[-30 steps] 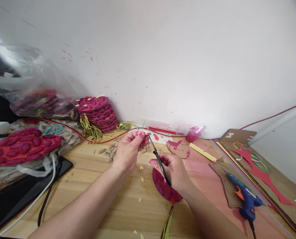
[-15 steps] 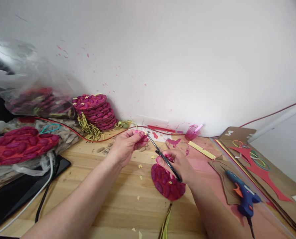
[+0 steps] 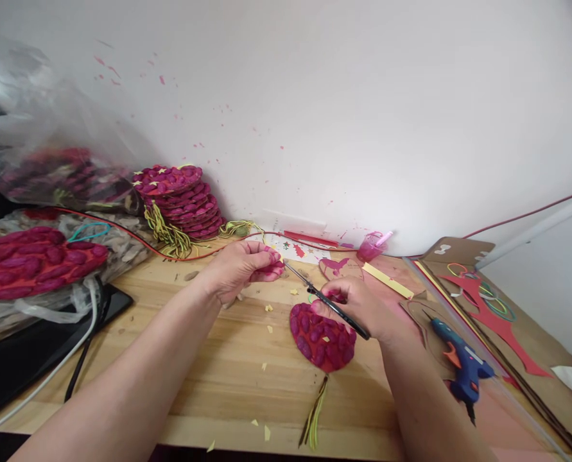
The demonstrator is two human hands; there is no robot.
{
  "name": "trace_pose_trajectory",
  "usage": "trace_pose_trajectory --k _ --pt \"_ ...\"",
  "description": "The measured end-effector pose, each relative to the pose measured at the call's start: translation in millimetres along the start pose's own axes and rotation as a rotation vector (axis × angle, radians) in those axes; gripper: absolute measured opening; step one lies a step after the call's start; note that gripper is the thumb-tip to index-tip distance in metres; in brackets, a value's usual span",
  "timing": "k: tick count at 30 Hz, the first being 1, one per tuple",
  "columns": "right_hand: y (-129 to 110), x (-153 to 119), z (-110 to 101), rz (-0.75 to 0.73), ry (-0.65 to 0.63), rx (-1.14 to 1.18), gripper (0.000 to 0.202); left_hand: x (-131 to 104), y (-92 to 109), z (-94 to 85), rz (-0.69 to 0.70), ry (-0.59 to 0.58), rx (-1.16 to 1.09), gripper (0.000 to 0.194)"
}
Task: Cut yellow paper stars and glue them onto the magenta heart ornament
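R hand (image 3: 357, 308), centre of frame, was closed round the handles of black scissors (image 3: 329, 303), blades pointing up-left toward the L hand (image 3: 240, 269). L hand fingers were pressed together, pinching a small yellow paper bit (image 3: 277, 255) at the fingertips; bit too small to tell its shape. Blade tips sat just beside the L fingertips, whether blades were parted or closed cannot be told. Risk 1: w/ tips that near the pinching fingers, a closing cut could nick a fingertip, esp. as the paper was so tiny. Risk 2: bit could slip or drop among the yellow scraps (image 3: 268, 308) on the wooden table (image 3: 203, 359) and be hard to find. Directly below the R hand lay a red disc covered in magenta seeds (image 3: 321, 337), tassel (image 3: 314, 417) trailing toward the bottom edge; R wrist hovered over it, so a lowered wrist could shift it or knock seeds loose. Right of centre lay a blue glue gun (image 3: 459, 362) on cardboard (image 3: 430, 321), near the R forearm; an elbow swing could catch it. Upper left of centre: stack of finished discs (image 3: 180, 202) against the wall, well apart. Far left: plastic bags (image 3: 35, 154).
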State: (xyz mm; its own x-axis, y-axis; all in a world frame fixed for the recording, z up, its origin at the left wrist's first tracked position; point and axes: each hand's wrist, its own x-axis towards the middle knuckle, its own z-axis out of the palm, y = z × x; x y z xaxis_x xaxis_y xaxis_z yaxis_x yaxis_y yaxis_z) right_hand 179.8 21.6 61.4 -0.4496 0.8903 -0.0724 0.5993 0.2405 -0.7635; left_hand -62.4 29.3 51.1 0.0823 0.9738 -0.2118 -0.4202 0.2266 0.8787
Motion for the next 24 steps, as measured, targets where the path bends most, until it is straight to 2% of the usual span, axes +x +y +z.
trace_pose_trajectory --k 4,16,24 --pt "0.4 0.7 -0.8 0.002 -0.113 -0.073 0.037 1.1 0.3 -2.0 -0.003 -0.017 0.05 0.015" --pt "-4.7 0.3 0.8 0.067 -0.117 -0.148 0.039 -1.4 6.0 -2.8 -0.04 -0.046 0.16 0.012" --pt "-0.6 0.8 1.6 0.033 -0.1 -0.177 0.04 -2.7 6.3 -0.9 -0.055 -0.027 0.172 0.011"
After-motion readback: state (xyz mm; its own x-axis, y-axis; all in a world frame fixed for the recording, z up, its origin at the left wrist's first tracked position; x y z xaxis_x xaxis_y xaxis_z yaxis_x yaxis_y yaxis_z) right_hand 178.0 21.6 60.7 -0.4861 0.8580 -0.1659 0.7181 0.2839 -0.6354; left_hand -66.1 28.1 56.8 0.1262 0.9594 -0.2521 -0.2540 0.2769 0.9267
